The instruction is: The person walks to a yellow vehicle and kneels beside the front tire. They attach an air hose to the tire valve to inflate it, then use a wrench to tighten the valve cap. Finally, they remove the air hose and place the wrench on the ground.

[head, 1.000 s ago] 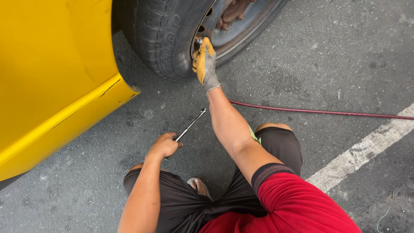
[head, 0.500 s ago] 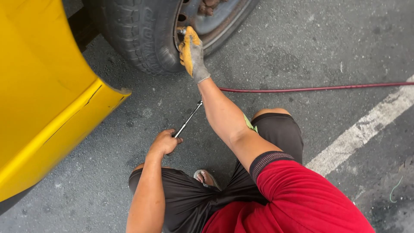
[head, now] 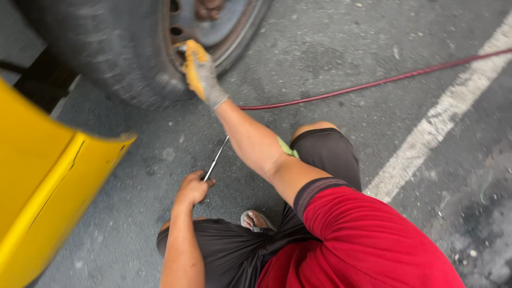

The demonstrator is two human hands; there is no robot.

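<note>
Nearest, the bare left hand (head: 193, 188) closes on a slim metal rod (head: 216, 158), tip toward one o'clock, kept within reach. Farther, at eleven o'clock, the gloved right hand (head: 199, 73) grips the tyre's (head: 101, 53) rim edge, apparently steadying it; motion blur hides detail.

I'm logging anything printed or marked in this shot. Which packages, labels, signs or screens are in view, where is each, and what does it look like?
No packages, labels, signs or screens are in view.
Nearest to one: painted line, a broad, worn white stripe on the grey asphalt, running diagonally at the right, beyond the person's knee.
</note>
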